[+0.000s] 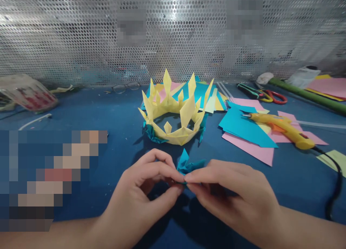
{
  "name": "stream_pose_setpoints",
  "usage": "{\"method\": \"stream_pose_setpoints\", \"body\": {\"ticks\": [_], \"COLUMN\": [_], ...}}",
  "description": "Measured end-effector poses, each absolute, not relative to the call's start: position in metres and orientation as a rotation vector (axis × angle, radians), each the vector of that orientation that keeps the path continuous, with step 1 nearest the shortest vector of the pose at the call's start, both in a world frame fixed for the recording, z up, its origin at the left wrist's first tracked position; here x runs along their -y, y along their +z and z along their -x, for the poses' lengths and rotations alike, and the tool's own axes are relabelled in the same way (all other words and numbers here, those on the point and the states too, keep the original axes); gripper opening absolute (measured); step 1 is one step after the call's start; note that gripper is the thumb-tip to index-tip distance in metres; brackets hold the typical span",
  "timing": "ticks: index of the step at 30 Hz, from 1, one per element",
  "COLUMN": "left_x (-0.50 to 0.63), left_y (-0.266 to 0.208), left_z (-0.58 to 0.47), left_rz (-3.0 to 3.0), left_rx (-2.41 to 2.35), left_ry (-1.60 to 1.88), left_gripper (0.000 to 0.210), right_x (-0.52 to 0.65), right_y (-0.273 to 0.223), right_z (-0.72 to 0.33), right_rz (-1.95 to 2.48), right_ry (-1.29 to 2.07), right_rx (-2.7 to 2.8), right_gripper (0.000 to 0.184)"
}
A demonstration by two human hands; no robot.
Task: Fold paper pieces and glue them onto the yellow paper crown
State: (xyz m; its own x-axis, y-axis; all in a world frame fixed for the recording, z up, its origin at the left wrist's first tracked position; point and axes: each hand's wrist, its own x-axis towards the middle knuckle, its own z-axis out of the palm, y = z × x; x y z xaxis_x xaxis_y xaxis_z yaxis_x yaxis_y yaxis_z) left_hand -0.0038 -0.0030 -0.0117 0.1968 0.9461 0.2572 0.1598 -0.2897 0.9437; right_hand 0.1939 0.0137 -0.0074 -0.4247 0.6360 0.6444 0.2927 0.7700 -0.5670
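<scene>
Between the fingertips of both hands is a small folded blue paper piece, one pointed tip standing up and another part reaching right. My left hand pinches its left side with thumb and fingers. From the right, my right hand pinches the same piece, its fingertips meeting those of the left. The lower part of the folded paper is hidden by my fingers. Just beyond the hands stands a yellow paper crown with tall pointed spikes, and blue folded paper sits along its lower outside.
At right, a yellow glue gun lies on blue and pink paper sheets, its black cord running forward. Behind are red-handled scissors, a green stick and eyeglasses. A stained cup stands left; perforated metal backs the table.
</scene>
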Motion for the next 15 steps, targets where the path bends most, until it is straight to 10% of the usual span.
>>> {"method": "stream_pose_setpoints", "body": {"ticks": [15], "left_x": [0.0094], "left_y": [-0.0055], "left_z": [0.0038], "left_rz": [-1.695], "left_rx": [-1.073], "left_ry": [1.211], "left_gripper": [0.027], "right_x": [-0.0069], "right_y": [-0.0043], "right_z": [-0.1998], "right_rz": [0.699], "right_ry": [0.264], "right_rx": [2.212], "right_gripper": [0.015]}}
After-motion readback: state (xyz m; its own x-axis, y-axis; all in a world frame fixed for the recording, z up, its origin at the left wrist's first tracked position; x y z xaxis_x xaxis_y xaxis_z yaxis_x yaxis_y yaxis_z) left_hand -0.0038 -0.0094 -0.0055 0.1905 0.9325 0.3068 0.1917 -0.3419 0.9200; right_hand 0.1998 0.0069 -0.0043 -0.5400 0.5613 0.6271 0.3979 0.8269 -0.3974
